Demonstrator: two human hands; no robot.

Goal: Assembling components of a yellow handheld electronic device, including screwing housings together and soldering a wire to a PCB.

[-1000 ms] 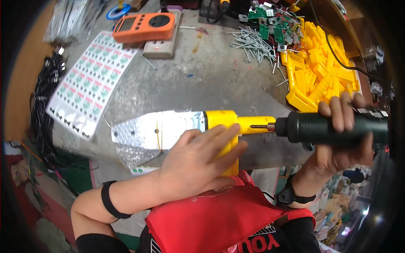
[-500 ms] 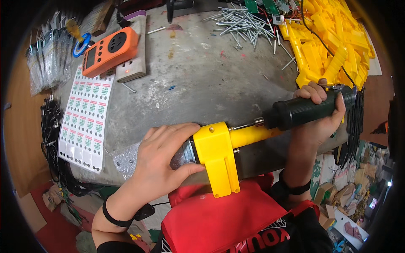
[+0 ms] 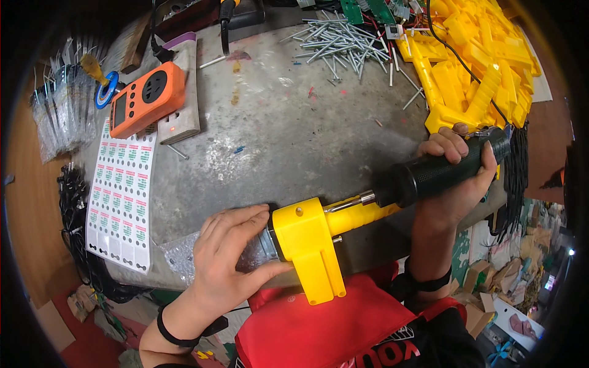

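Apron: a bright red cloth apron (image 3: pixel 325 322) on the person, at the bench's near edge.
Left hand: the left hand (image 3: pixel 226 254) is part-closed, thumb on the near side and fingers on the far side, gripping the silvery end (image 3: pixel 264 246) of the yellow piece.
Yellow piece: a glossy yellow plastic housing (image 3: pixel 304 236) with a ribbed handle running right, held at the bench's near edge between the hands; a small metal screw (image 3: pixel 337 239) protrudes from its right side.
Right hand: the right hand (image 3: pixel 457 187) is wrapped around a dark cylindrical electric screwdriver (image 3: pixel 420 176), whose slim steel bit (image 3: pixel 346 204) points left and meets the housing's upper right side.
Bubble wrap: clear plastic sheeting (image 3: pixel 179 262), left of the left hand.
Bench: grey, scuffed top (image 3: pixel 276 147).
Left side: a white sheet of printed stickers (image 3: pixel 119 205), then an orange rectangular meter (image 3: pixel 147 101) overlapping a pale power strip (image 3: pixel 187 116).
Far right: loose long silvery screws (image 3: pixel 343 43) beside heaped yellow plastic parts (image 3: pixel 472 67).
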